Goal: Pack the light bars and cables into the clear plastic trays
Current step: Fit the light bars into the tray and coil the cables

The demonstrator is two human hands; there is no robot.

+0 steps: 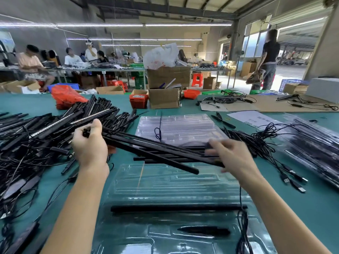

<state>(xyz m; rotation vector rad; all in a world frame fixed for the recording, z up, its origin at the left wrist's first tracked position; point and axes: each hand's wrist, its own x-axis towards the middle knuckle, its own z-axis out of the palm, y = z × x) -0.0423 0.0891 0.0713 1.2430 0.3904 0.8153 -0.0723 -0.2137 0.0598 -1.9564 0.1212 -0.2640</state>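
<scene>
— Hands?
— Left hand (90, 143) grips the light bars (150, 150) at one end; right hand (233, 156) blurred, fingers on the other — grip unclear.
— Location?
— Above the clear plastic tray (165, 182) — over the desk (311, 208).

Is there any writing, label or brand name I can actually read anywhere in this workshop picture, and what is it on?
None can be read.
White paper sheet on the green table: faint printed marks, too blurred to read.
White plastic bag in the cardboard box: red print, too blurred to read.
Light bars in the hands: no visible label.
Clear plastic tray: no visible print.
</scene>
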